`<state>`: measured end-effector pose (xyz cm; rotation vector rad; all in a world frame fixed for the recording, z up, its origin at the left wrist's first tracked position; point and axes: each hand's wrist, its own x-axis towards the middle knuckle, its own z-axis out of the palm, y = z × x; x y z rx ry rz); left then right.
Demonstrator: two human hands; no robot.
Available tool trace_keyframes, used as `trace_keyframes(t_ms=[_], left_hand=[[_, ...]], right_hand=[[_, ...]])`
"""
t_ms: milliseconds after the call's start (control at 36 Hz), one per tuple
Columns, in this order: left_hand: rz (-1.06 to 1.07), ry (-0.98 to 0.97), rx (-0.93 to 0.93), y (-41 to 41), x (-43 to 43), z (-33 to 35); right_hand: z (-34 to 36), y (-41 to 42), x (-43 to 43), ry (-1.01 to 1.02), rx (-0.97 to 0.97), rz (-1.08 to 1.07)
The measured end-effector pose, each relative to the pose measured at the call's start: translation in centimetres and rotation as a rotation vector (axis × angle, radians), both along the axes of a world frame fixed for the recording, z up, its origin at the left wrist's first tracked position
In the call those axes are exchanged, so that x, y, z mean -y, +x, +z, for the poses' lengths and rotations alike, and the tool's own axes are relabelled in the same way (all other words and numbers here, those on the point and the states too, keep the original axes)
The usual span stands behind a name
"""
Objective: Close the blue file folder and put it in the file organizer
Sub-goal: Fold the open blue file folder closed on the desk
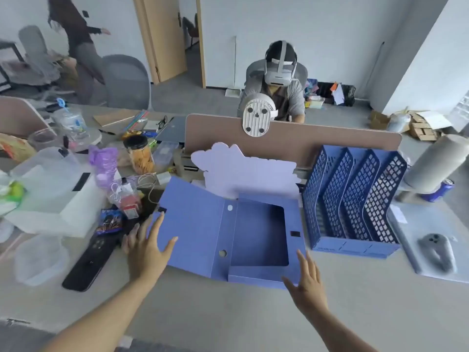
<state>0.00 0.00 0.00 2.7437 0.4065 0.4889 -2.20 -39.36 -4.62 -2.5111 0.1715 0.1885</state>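
Blue file folder [200,224] lying open, file organizer [355,199] beside, both hands spread, empty.

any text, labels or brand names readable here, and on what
None can be read.
file organizer: faint marks on its front base strip, too blurred to read.
jar: no legible label.
small red packet: print too blurred to read.
blue file folder: no print visible.

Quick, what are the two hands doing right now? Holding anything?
Left hand: open, fingers spread at the edge of the blue file folder's lid, holding nothing.
Right hand: open, at the folder's near corner, holding nothing.
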Motion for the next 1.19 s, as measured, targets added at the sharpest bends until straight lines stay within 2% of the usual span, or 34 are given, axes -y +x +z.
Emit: trace_keyframes(t_ms=[111, 250, 444, 500, 611, 861, 1000, 1194], left_hand=[[0.228, -0.143, -0.153, -1.7, -0.7, -1.2], [0.358, -0.299, -0.265, -2.9, -1.5, -2.4], [0.381, -0.416, -0.153, -3.3, -1.9, -2.7], [0.346, -0.483, -0.107, -3.3, -1.8, -2.3], [0.243, -0.734, 0.046, -3.1, -0.9, -0.6], [-0.043, -0.886, 0.207, -1.5, 3.4, 3.3], [-0.261, -0.904, 0.126, -0.5, 5.6, 5.1], [-0.481, -0.986, -0.031, 0.2, 9.2, 6.2]], right_hand=[[-1.0, -0.8, -0.6, 0.007, -0.127, -0.11], [-2.0, 0.0, -1.0, 0.051, -0.161, -0.156], [-2.6, 0.6, -1.1, 0.033, -0.268, -0.127], [-2.5, 0.4, -1.1, 0.027, -0.248, -0.113], [-2.4, -0.3, -1.1, 0.022, -0.202, -0.108], [-2.4, -0.7, -1.1, 0.108, -0.121, -0.14], [-2.9, -0.4, -0.2, 0.14, -0.103, -0.127], [-2.8, -0.3, 1.9, 0.315, -0.083, -0.095]])
